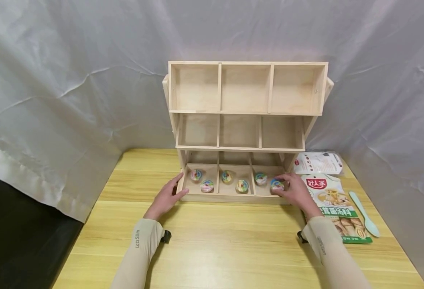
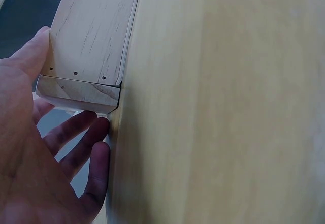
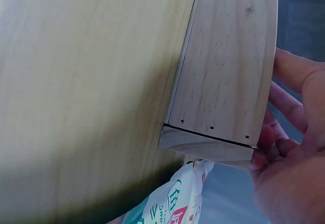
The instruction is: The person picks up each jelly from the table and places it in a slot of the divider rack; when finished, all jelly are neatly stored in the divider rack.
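Observation:
A pale wooden rack (image 1: pixel 246 113) with three tiers, each split into three compartments, stands at the back of the table. Its bottom tray (image 1: pixel 233 198) holds small round jelly cups with printed lids, two per compartment. At the tray's front left corner, my left hand (image 1: pixel 165 199) grips the wood, thumb over the edge and fingers along the side. My right hand (image 1: pixel 298 192) reaches over the front right corner; its thumb and fingers pinch the rightmost jelly cup (image 1: pixel 276 185). In the right wrist view, the front panel (image 3: pixel 223 66) hides that cup and the fingertips.
Right of the rack lie a printed food pouch (image 1: pixel 332 200), a white packet (image 1: pixel 318 162) behind it and a pale green spoon (image 1: pixel 364 214). Grey cloth (image 1: pixel 74 80) hangs behind and at both sides. The upper tiers hold nothing visible.

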The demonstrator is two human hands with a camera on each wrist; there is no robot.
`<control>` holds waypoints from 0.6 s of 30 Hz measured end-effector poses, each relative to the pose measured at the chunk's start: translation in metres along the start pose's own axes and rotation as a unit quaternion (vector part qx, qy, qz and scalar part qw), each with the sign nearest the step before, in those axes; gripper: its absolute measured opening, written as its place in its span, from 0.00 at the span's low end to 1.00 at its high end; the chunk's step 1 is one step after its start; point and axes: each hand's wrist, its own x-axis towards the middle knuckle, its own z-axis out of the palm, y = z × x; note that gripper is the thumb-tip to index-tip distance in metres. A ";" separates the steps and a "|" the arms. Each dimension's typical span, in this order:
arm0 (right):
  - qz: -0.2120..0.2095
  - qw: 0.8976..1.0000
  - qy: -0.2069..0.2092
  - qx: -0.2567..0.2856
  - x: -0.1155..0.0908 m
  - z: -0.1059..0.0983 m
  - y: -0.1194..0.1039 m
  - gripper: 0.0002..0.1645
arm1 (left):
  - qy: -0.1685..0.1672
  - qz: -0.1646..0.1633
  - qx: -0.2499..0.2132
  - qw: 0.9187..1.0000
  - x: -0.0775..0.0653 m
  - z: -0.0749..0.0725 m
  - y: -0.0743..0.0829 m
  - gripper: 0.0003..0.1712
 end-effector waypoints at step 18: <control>-0.008 0.999 -0.029 -0.028 0.013 0.003 0.002 0.29 | 0.002 -0.003 -0.001 1.000 -0.002 -0.001 0.002 0.45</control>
